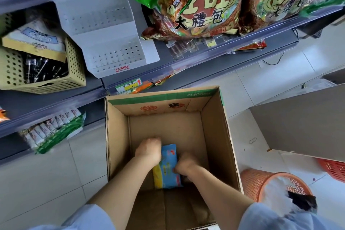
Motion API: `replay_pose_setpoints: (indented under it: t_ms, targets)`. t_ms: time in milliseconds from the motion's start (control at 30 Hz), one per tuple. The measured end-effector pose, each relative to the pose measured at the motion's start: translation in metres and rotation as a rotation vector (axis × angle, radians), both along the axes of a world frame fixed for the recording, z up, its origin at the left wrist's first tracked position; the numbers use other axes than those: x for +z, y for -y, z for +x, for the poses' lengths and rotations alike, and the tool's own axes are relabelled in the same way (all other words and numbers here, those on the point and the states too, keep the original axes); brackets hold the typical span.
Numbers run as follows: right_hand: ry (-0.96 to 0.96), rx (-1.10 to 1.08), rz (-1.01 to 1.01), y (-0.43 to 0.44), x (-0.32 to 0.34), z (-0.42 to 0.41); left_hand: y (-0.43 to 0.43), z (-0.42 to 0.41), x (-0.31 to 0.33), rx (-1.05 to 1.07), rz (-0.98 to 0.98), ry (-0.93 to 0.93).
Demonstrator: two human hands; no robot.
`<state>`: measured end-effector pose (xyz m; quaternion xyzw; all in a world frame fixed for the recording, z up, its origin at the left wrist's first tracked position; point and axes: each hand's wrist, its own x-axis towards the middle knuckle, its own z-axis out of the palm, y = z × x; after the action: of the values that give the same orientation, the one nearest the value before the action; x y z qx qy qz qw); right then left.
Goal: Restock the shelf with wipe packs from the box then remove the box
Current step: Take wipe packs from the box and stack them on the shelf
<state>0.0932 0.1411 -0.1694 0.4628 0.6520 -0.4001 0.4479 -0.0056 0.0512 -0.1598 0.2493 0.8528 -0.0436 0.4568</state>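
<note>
At the bottom of the box (pixel 214 136), left grip (pixel 149 152) and right grip (pixel 185 164) both clasped the blue wipe pack (pixel 168 167) by its long sides, sensible for something seemingly soft, light and slick.

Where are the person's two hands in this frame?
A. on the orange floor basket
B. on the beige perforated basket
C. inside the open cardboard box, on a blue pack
C: the left hand and right hand both reach into the cardboard box and grip the blue pack between them.
</note>
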Motion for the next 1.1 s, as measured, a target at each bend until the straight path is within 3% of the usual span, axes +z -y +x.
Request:
replay_pose_setpoints:
  t_ms: [167,467,633,800,1100]
  targets:
    - [-0.174,-0.005,0.113,-0.011,0.023,-0.016,0.011,-0.011,0.02,-0.015,0.007,-0.008]
    - [-0.591,0.371,0.224,-0.037,0.11,-0.04,0.002,-0.039,0.114,-0.076,0.167,-0.211]
    - [-0.65,0.36,0.222,-0.055,0.159,-0.05,0.001,-0.051,0.163,0.099,0.269,-0.183]
    - [-0.722,0.29,0.254,-0.073,0.198,-0.054,0.004,-0.061,0.206,0.075,0.267,-0.233]
    - [-1.031,0.233,0.277,-0.065,0.305,-0.103,0.063,-0.092,0.308,0.085,0.221,-0.505]
